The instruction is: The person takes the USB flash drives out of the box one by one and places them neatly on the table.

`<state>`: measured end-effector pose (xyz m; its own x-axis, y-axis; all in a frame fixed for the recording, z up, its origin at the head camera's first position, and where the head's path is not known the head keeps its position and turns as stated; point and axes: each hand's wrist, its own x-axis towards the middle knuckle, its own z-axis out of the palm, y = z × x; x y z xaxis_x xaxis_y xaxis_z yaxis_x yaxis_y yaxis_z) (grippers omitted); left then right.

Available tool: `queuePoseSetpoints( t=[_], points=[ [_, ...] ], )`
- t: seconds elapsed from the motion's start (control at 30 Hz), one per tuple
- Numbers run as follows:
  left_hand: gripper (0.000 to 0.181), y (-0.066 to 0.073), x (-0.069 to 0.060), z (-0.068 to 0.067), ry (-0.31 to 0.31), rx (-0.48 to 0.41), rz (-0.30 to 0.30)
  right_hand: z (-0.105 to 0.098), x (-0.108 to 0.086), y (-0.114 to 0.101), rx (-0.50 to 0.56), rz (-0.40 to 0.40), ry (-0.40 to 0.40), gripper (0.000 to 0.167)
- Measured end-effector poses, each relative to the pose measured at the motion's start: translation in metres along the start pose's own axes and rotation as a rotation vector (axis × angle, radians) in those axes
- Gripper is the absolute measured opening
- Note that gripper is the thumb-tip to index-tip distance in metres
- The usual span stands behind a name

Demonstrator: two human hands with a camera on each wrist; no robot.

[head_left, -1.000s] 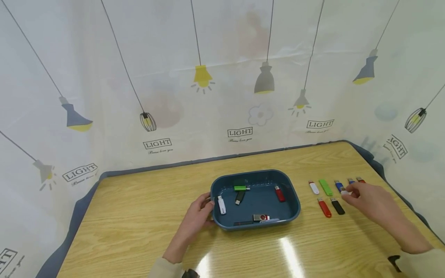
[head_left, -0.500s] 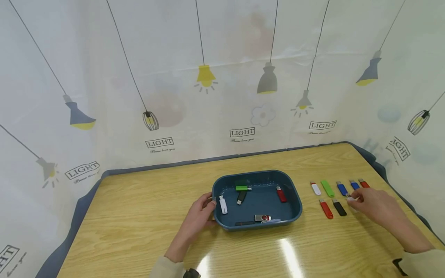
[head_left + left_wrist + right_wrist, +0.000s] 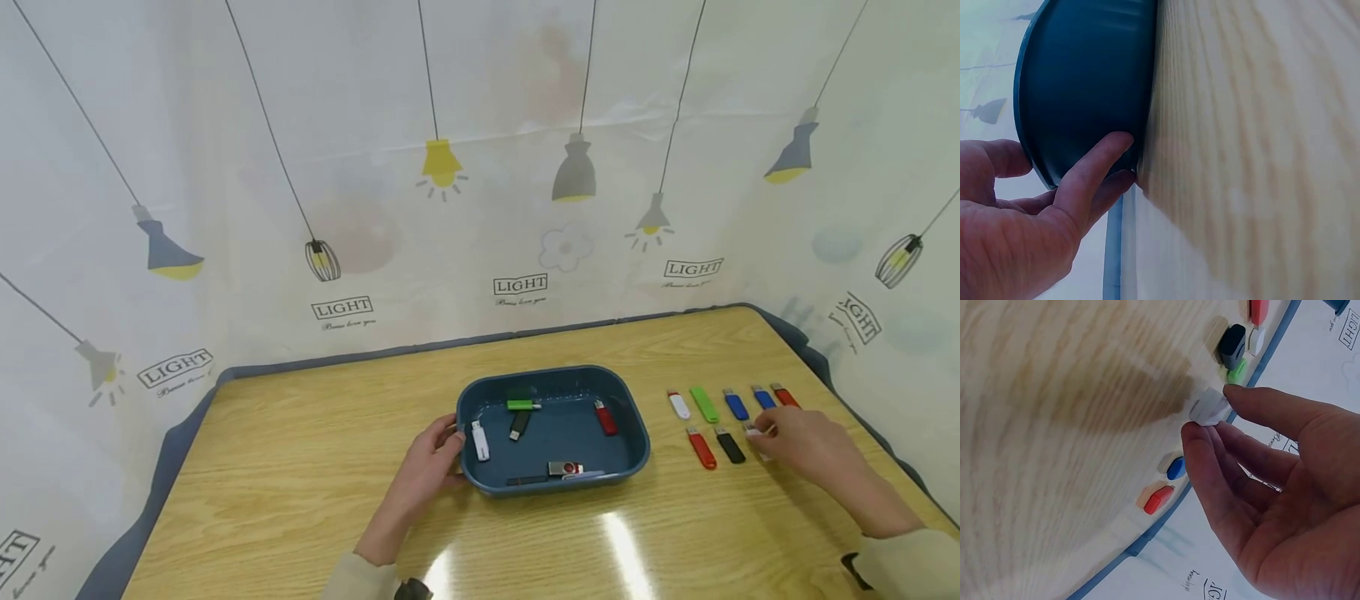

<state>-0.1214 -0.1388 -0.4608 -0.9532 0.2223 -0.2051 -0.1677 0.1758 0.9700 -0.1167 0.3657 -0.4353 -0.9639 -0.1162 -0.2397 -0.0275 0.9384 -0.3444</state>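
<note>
Right hand (image 3: pixel 806 446) pinches white stick (image 3: pixel 1209 406) near right edge of surface (image 3: pixel 300 458); head view partly hides stick. Left hand (image 3: pixel 426 458) grips tray (image 3: pixel 562 429); only left wrist view shows fingers (image 3: pixel 1107 150) against outer wall (image 3: pixel 1079 81).

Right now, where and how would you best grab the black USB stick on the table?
I'd probably pinch the black USB stick by its body's long sides, coming from above the near end. It lies flat, its metal plug points away, and a gap separates it from the red stick on its left. On its right, the right grip holds a whitish stick.
</note>
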Motion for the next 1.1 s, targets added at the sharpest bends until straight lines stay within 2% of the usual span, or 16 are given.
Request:
queuePoseSetpoints(
  t=[0.87,1.0,1.1],
  points=[
    [0.051,0.001,0.001,0.001,0.009,0.012,0.007,0.005,0.004,0.005,-0.021,0.04,-0.003,0.027],
    [0.052,0.0,0.001,0.001,0.006,0.012,0.008,0.0,0.002,0.002,-0.02,0.034,-0.007,0.031],
    [0.052,0.002,0.0,0.001,0.006,0.009,0.006,-0.007,-0.001,-0.005,-0.045,0.005,0.027,0.036]
  ],
)
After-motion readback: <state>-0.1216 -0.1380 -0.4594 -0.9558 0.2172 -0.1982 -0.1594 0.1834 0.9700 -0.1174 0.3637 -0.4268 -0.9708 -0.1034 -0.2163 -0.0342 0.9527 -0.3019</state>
